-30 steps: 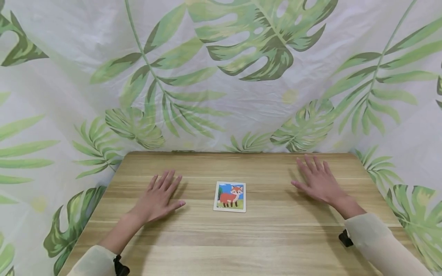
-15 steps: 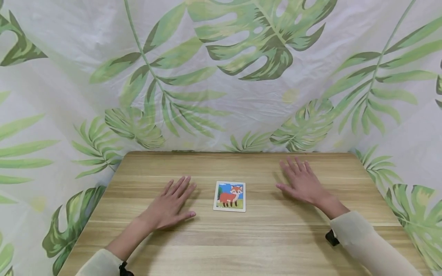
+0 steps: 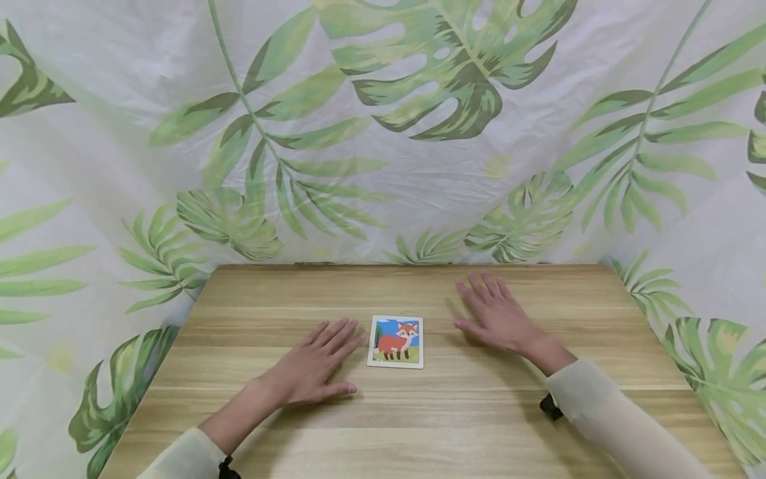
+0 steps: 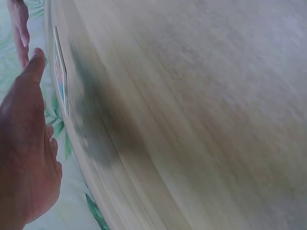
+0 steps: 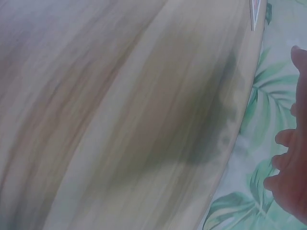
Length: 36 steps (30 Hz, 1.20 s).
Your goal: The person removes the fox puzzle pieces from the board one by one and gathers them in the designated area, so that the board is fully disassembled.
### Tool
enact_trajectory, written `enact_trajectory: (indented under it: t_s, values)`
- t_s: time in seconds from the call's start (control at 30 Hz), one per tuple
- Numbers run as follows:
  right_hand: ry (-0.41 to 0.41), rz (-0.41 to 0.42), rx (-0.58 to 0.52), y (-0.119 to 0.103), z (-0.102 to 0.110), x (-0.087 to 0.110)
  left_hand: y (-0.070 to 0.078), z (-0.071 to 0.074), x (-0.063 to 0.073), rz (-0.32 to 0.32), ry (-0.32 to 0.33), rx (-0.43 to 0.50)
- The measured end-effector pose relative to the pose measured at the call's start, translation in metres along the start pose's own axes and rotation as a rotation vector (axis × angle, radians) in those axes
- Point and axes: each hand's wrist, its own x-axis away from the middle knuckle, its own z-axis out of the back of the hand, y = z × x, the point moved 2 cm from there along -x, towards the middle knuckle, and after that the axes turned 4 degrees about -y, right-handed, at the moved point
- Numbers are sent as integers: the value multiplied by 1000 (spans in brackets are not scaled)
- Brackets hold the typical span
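Observation:
A small square picture puzzle (image 3: 395,342) with a white border and a red fox on it lies flat on the wooden table. Just left of it, my left hand (image 3: 314,366) hovers with fingers straight and palm down, apart from the puzzle. My right hand (image 3: 497,316) is held out palm down to the right of the puzzle, fingers spread, also apart from it. Both hands hold nothing. In the left wrist view the left hand (image 4: 29,143) stands clear above the table, its shadow below; the puzzle (image 4: 60,72) shows edge-on beyond.
The wood-grain table (image 3: 419,426) ends at a far edge, right against a leaf-print cloth (image 3: 359,133) that hangs behind and along both sides. Dark wrist devices (image 3: 550,406) sit at the sleeve cuffs.
Both hands have moved inward toward the puzzle, the left one rightward and slightly nearer me, the right one leftward. On the table, the puzzle has stayed where it was.

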Motion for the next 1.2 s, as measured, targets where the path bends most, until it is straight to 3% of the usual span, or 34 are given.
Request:
enact_trajectory:
  t_s: [0.33, 0.63, 0.93, 1.2]
  values:
    - [-30, 46, -12, -18, -10, -19, 14, -2, -12, -80, -60, 21]
    - [-32, 104, -36, -35, -17, -34, 24, -7, -19, -165, -54, 19]
    - [0, 159, -85, -46, -22, -48, 31, -10, -27, -191, -82, 14]
    - [-60, 171, -201, -58, -26, -58, 34, -13, -32, -196, -92, 42]
